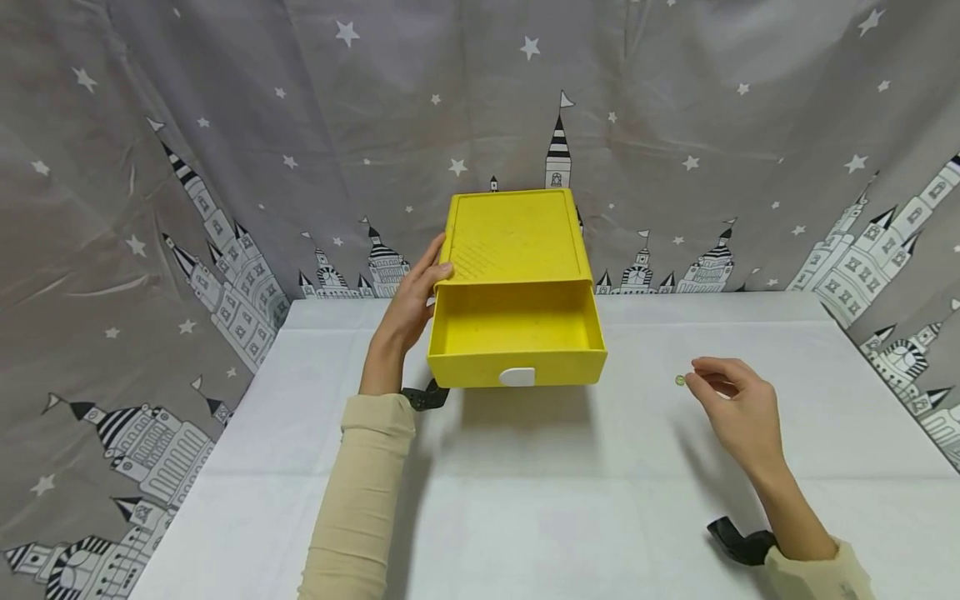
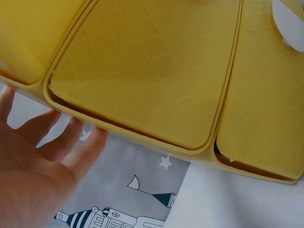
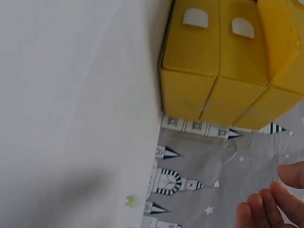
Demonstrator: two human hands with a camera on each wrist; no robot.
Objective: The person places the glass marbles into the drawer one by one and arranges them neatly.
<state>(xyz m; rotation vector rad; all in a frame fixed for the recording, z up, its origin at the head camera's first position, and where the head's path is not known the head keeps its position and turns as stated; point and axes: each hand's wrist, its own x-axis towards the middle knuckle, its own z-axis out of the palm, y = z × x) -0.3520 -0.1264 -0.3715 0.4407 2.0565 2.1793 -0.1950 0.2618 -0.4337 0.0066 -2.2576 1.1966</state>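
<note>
Left hand (image 1: pixel 409 302) grips the yellow box (image 1: pixel 516 237), so just gently pinch that bead (image 1: pixel 680 380) right of it with your loose, empty right hand (image 1: pixel 741 417).

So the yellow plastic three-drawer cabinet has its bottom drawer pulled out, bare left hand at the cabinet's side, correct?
Not the bottom one: the head view shows the top drawer of the cabinet pulled out. The left hand is at its side.

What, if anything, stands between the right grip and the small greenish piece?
Nothing visible: in the head view, no object separates the right grip from the small greenish piece; the yellow drawer unit stands off to one side.
</note>
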